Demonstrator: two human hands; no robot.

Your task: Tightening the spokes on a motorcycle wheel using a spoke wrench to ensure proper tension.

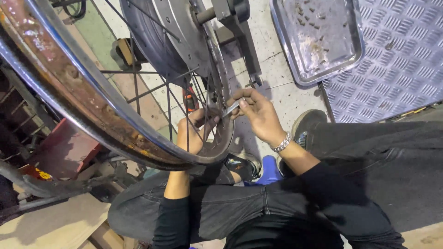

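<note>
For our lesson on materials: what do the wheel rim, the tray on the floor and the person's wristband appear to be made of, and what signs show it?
Wheel rim: looks like chromed steel, shiny along its edge, with brown rust inside.
Tray: probably stainless steel or aluminium, dull grey, scuffed and stained, holding small dark bits.
Wristband by the right hand: seems to be bright silvery metal links.

Rim (92, 99) rusty rough metal; tray (353, 55) dull scuffed steel; floor plate (406, 69) ribbed metal.

You have no packages, labels, signs or screens in view here, only bare metal, floor and clothing
</note>
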